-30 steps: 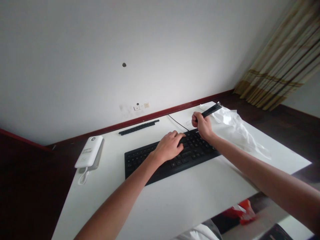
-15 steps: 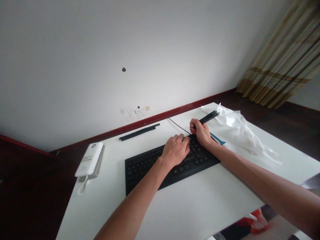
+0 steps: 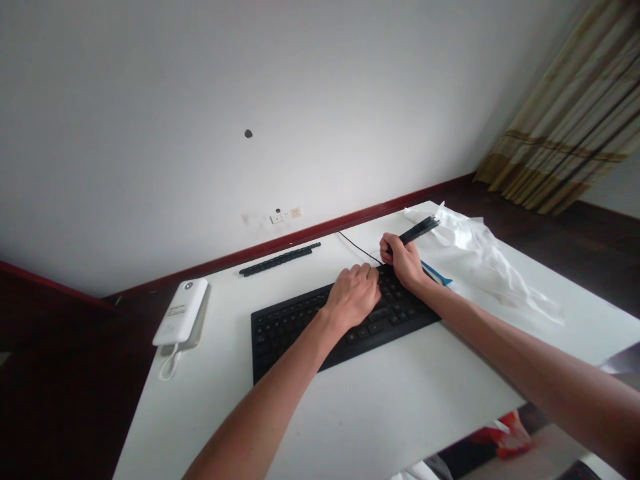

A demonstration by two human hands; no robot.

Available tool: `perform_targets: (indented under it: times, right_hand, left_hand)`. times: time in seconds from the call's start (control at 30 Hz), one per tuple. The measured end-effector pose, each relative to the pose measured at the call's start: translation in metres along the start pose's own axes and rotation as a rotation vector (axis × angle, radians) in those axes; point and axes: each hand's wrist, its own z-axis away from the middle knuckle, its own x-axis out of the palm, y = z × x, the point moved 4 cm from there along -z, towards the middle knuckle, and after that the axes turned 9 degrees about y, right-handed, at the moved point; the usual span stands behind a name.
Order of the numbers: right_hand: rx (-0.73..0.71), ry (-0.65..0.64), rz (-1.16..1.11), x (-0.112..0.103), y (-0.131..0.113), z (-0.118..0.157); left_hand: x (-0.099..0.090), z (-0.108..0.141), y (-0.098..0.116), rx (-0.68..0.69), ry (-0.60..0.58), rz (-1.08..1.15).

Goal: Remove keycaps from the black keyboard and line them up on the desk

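A black keyboard [image 3: 295, 330] lies on the white table, its cable running off toward the back. My left hand [image 3: 353, 293] rests over the keyboard's middle with curled fingers, their tips at its far side; what they grip, if anything, is hidden. My right hand [image 3: 403, 260] is a fist above the keyboard's right end, closed around a black brush [image 3: 420, 230] whose tufted end points up and to the right. Just beyond that wrist lies a blue flat tool [image 3: 437, 274], partly covered by the arm. Small black keycaps [image 3: 280, 261] stand lined up behind the keyboard.
A white power bank [image 3: 183, 313] with a short looped cable is at the table's left edge. Crumpled white plastic [image 3: 480, 253] spreads over the right side. The wall [image 3: 150, 133] rises behind the table, and a red item [image 3: 510, 437] shows below its front edge.
My left fingers have drawn closer together and curled in over the keyboard. The right hand keeps the brush in nearly the same place. The view has shifted slightly.
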Motion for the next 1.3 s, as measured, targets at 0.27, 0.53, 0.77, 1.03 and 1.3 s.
perform_targets:
  times: [0.27,0.53,0.77,1.03,1.3]
  right_hand:
    - [0.001,-0.016,-0.005,-0.001,0.002,0.000]
    - [-0.009,-0.042,-0.019,-0.001,0.001,-0.001]
    - [-0.011,-0.059,-0.003,-0.002,0.003,-0.001]
    - [-0.042,-0.093,0.035,-0.002,0.001,-0.001]
    - [-0.042,-0.117,0.053,-0.001,-0.001,0.000]
  left_hand:
    - [0.005,-0.005,0.000,-0.001,-0.042,0.005]
    - [-0.009,-0.001,-0.012,-0.060,-0.046,0.217]
    - [-0.019,0.020,-0.037,-0.139,-0.045,0.469]
    - [-0.015,0.023,-0.049,-0.282,0.010,0.772]
    - [-0.005,0.026,-0.073,-0.587,0.006,1.347]
